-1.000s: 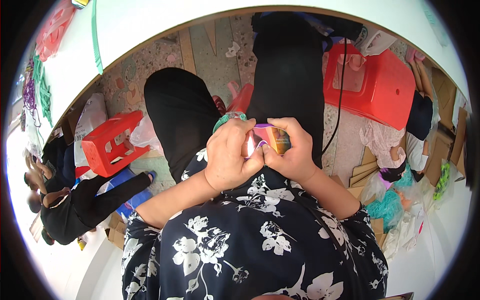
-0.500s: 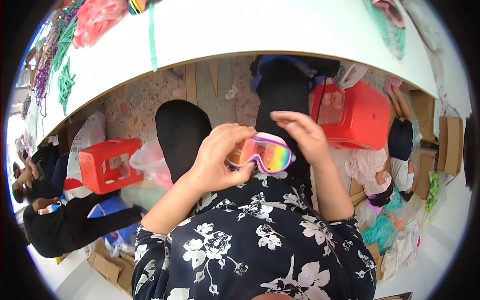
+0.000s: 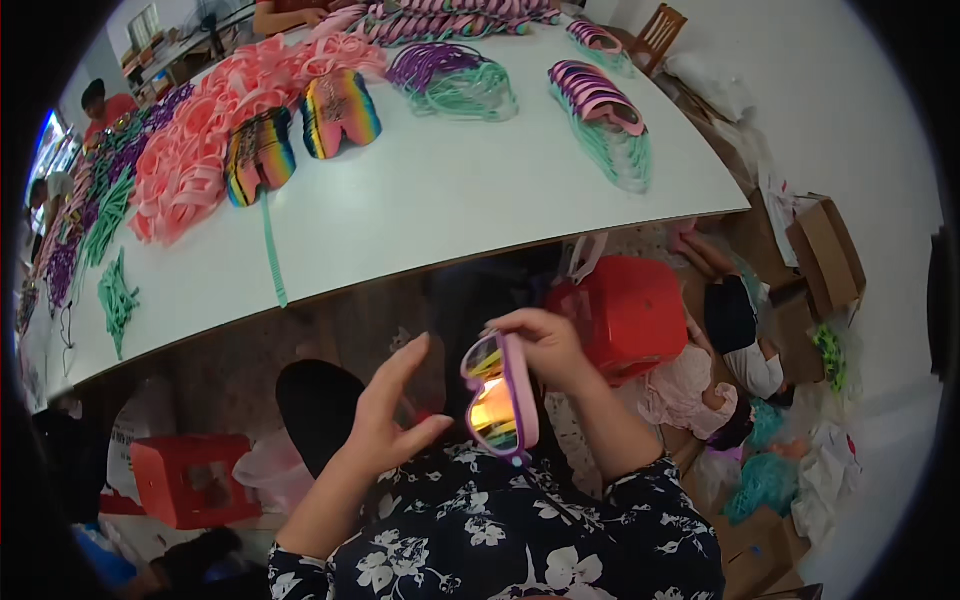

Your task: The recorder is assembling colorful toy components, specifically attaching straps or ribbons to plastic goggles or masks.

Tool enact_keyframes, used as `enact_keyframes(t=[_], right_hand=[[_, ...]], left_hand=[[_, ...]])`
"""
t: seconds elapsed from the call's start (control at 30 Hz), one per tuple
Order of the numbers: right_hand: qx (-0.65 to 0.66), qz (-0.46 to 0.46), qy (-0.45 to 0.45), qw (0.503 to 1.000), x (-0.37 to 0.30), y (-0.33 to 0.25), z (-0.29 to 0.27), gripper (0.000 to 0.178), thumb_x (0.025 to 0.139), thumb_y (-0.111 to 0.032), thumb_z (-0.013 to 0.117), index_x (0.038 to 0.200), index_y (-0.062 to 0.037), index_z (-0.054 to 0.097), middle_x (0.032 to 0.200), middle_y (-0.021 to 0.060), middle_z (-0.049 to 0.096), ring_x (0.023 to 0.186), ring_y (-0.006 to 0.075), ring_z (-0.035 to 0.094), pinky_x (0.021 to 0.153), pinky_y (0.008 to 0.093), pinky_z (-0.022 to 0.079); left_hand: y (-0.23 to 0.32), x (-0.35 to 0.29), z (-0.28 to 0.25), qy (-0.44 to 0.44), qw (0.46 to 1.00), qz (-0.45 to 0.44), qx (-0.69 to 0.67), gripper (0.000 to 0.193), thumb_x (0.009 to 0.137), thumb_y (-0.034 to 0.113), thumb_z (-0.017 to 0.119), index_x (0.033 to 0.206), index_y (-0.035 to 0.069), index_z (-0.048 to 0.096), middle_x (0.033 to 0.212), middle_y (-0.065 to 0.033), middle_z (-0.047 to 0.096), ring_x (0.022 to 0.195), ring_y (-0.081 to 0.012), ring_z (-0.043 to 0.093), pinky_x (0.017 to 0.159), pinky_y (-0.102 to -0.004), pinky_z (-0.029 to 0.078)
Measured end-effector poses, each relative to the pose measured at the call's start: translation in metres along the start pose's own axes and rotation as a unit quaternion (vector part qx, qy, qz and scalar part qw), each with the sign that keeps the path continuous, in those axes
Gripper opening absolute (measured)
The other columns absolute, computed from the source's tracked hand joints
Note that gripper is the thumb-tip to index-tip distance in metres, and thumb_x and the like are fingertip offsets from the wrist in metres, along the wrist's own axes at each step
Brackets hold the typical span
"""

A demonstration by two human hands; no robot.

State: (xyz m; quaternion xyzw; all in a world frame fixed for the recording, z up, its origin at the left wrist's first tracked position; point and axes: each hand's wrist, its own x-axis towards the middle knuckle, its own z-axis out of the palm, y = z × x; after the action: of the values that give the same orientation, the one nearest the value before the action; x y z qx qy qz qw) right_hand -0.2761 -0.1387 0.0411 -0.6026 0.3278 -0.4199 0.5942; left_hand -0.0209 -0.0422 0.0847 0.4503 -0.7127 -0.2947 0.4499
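My right hand (image 3: 545,345) holds swim goggles (image 3: 495,405) by the upper end, turned on edge over my lap. Their mirrored lenses shine yellow and orange inside a purple rim, with a pale pink seal behind. Beside them, on the left, my left hand (image 3: 385,415) is open, thumb and fingers apart and touching nothing. On the white table (image 3: 420,200) ahead are two stacks of rainbow lens pieces, one on the left (image 3: 260,160) and one beside it (image 3: 342,112). A green strap (image 3: 271,250) hangs from the left stack toward the table edge.
Pink goggle parts (image 3: 190,170) are heaped at the table's left. Purple-and-green strap bundles (image 3: 465,85) and a row of goggles (image 3: 598,100) lie farther right. Red stools stand right (image 3: 635,310) and left (image 3: 190,480). Two people (image 3: 735,320) lie on the right; co-workers sit beyond.
The goggles have passed from my left hand to my right and turned from level to on edge. My left hand has opened. The view has tilted up, showing more of the table.
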Motion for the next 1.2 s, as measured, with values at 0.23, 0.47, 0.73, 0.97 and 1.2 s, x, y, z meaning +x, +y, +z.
enact_keyframes(t=[0.23, 0.47, 0.73, 0.97, 1.2], right_hand=[[-0.262, -0.159, 0.318, 0.897, 0.053, -0.117, -0.152, 0.021, 0.094, 0.0, 0.059, 0.112, 0.0024, 0.067, 0.096, 0.0066, 0.072, 0.08, 0.0125, 0.068, 0.067, 0.0253, 0.055], [-0.42, -0.132, 0.416, 0.796, 0.185, -0.089, -0.293, 0.017, 0.091, -0.017, 0.068, 0.098, -0.0009, 0.07, 0.082, 0.0127, 0.072, 0.078, 0.023, 0.072, 0.067, 0.0346, 0.055], [-0.608, -0.104, 0.446, 0.649, 0.239, -0.037, -0.33, 0.023, 0.088, -0.028, 0.068, 0.09, -0.0056, 0.072, 0.083, 0.0163, 0.071, 0.079, 0.0362, 0.069, 0.071, 0.0436, 0.052], [-0.666, 0.028, 0.366, 0.649, 0.227, -0.065, -0.312, 0.035, 0.09, -0.035, 0.061, 0.108, -0.0064, 0.072, 0.101, 0.0228, 0.068, 0.095, 0.04, 0.066, 0.081, 0.048, 0.052], [-0.681, -0.135, 0.455, 0.557, 0.227, -0.073, -0.27, 0.047, 0.089, -0.024, 0.061, 0.128, 0.0029, 0.059, 0.118, 0.0262, 0.062, 0.103, 0.0429, 0.063, 0.093, 0.05, 0.049]], left_hand=[[-0.05, -0.037, 0.017, 0.014, 0.988, -0.151, -0.021, 0.045, 0.083, 0.005, 0.074, 0.126, -0.001, 0.06, 0.113, -0.0148, 0.069, 0.101, -0.0212, 0.07, 0.09, -0.0326, 0.054], [-0.087, -0.056, 0.045, 0.045, 0.96, -0.265, -0.079, 0.038, 0.087, 0.002, 0.071, 0.123, -0.001, 0.062, 0.113, -0.0153, 0.069, 0.101, -0.0217, 0.071, 0.088, -0.0324, 0.055], [-0.101, -0.062, 0.046, 0.059, 0.932, -0.352, -0.067, 0.034, 0.089, 0.009, 0.071, 0.121, -0.002, 0.064, 0.11, -0.015, 0.071, 0.101, -0.0201, 0.07, 0.087, -0.0313, 0.055], [-0.095, -0.053, 0.038, -0.043, 0.933, -0.357, -0.01, 0.036, 0.09, 0.02, 0.072, 0.121, 0.002, 0.066, 0.106, -0.0158, 0.072, 0.098, -0.0216, 0.071, 0.085, -0.0324, 0.055], [-0.101, -0.066, 0.033, -0.08, 0.935, -0.345, -0.011, 0.037, 0.09, 0.025, 0.072, 0.12, 0.005, 0.067, 0.105, -0.0157, 0.073, 0.095, -0.0262, 0.072, 0.084, -0.0351, 0.056]])
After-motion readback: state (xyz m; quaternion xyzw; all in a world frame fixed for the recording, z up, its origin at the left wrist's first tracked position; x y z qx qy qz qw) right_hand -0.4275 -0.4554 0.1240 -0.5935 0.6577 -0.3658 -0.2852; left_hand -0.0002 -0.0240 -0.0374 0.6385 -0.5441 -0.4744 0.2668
